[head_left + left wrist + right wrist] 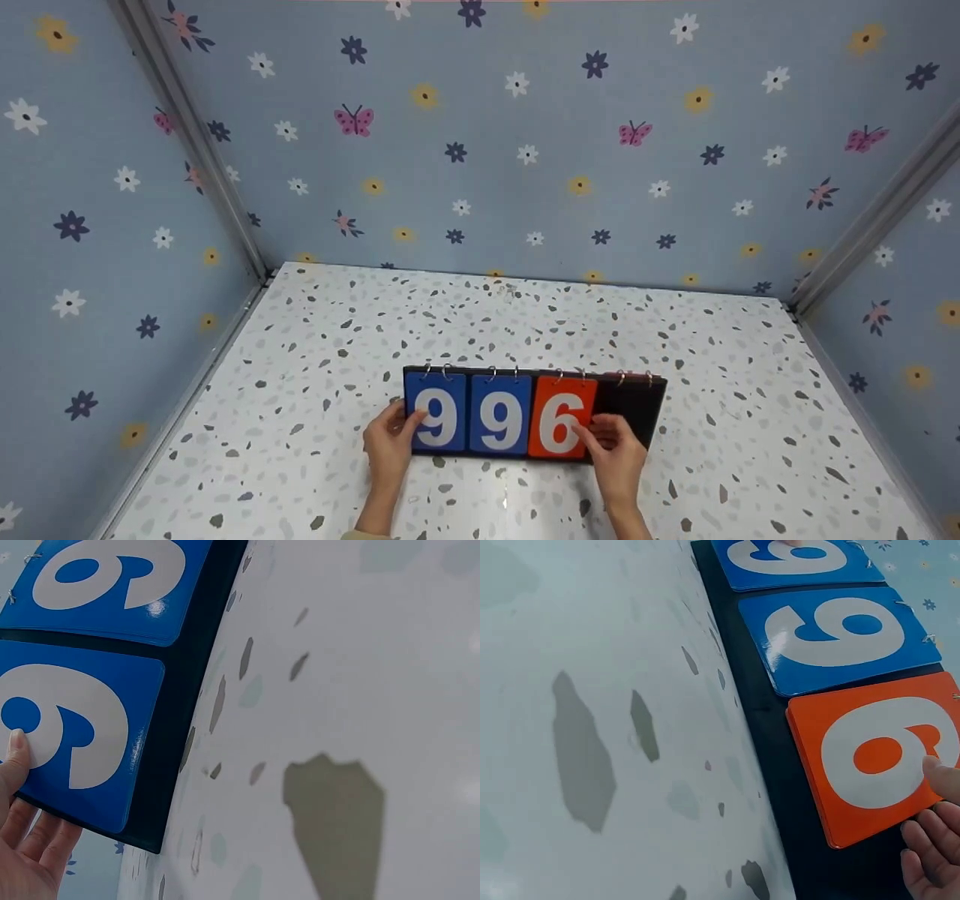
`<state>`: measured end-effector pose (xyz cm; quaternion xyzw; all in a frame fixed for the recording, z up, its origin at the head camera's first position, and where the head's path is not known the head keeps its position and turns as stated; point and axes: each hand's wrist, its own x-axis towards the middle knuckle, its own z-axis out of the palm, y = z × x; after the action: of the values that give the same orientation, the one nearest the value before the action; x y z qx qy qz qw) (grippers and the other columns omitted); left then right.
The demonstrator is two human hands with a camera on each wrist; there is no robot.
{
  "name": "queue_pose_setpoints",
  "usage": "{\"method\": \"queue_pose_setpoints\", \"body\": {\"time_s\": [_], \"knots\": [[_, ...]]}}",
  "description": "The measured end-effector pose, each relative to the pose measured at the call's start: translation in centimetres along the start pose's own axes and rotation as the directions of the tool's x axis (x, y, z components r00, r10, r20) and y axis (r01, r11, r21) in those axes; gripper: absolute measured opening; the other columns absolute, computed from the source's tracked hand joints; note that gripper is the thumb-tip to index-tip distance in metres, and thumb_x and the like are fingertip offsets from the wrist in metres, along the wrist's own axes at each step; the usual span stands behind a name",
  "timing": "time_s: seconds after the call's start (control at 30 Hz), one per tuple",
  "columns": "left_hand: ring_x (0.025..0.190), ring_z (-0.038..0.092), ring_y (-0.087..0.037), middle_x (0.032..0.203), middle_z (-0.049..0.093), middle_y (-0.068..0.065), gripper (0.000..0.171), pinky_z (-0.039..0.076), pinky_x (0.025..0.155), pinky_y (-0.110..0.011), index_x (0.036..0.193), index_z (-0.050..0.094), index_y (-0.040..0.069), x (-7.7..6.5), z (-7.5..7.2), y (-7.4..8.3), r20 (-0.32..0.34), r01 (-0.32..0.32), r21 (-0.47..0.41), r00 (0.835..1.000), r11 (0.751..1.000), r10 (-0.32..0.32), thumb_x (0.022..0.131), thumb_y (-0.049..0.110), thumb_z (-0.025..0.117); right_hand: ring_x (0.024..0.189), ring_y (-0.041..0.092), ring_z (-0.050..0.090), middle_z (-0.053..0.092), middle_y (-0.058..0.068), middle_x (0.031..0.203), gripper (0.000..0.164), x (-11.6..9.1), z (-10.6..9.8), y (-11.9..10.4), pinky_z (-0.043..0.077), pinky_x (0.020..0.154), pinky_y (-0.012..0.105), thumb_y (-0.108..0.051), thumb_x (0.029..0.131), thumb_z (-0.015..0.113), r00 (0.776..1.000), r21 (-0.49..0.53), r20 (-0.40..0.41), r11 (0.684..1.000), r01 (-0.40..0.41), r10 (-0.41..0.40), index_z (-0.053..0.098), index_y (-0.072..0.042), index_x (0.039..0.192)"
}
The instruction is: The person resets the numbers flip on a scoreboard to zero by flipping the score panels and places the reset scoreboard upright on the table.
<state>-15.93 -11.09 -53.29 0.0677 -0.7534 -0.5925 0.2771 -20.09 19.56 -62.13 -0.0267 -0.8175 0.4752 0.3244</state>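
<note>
A flip scoreboard [634, 401] with a black backing is tilted up above the table. From left to right it shows a blue 9 card [456, 382], a second blue 9 card [499, 431] and an orange 6 card [550, 390], hung on metal rings. My left hand [388, 442] grips the board's left end, its thumb on the first 9 and the other fingers [56, 844] behind the board. With my right hand [619, 457] I pinch the orange card's right edge, thumb [943, 778] on its face; the other fingers curl beside that edge over bare black backing.
Beneath the board lies a white speckled table [315, 375]. Blue flowered panels [495, 172] stand behind it and on both sides, joined by grey metal posts [195, 142]. Reddish card edges [628, 374] show at the board's top right.
</note>
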Motion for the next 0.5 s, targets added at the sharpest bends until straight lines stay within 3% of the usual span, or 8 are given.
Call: {"method": "queue_pose_setpoints", "body": {"time_s": [0.2, 0.4, 0.5], "knots": [[0.068, 0.058, -0.025, 0.074, 0.062, -0.016, 0.017, 0.048, 0.063, -0.024, 0.088, 0.064, -0.007, -0.1, -0.1, 1.3, 0.004, 0.024, 0.025, 1.0, 0.999, -0.024, 0.074, 0.0, 0.069, 0.054, 0.005, 0.053, 0.057, -0.007, 0.065, 0.026, 0.4, -0.2, -0.8, 0.043, 0.047, 0.018, -0.031, 0.063, 0.079, 1.0, -0.003, -0.011, 1.0, -0.003, 0.003, 0.059, -0.019, 0.072], [0.069, 0.058, -0.024, 0.075, 0.062, -0.015, 0.018, 0.048, 0.064, -0.025, 0.089, 0.064, -0.006, -0.1, -0.1, 1.1, 0.005, 0.045, 0.011, 0.999, 0.999, -0.045, 0.074, 0.002, 0.069, 0.054, 0.013, 0.054, 0.059, 0.005, 0.064, 0.023, 1.2, -2.7, -7.1, 0.045, 0.047, 0.021, -0.017, 0.065, 0.079, 0.981, 0.033, 0.119, 0.987, -0.158, 0.153, 0.061, -0.004, 0.069], [0.068, 0.058, -0.019, 0.074, 0.062, -0.01, 0.019, 0.047, 0.063, -0.023, 0.089, 0.065, -0.003, 0.1, 0.1, -0.5, 0.006, 0.043, 0.009, 0.999, 0.999, -0.043, 0.074, 0.007, 0.07, 0.055, 0.012, 0.054, 0.06, 0.005, 0.065, 0.021, 1.4, -3.4, -8.6, 0.045, 0.049, 0.019, -0.015, 0.066, 0.078, 0.965, 0.018, 0.174, 0.979, -0.202, 0.196, 0.062, -0.002, 0.07]]}}
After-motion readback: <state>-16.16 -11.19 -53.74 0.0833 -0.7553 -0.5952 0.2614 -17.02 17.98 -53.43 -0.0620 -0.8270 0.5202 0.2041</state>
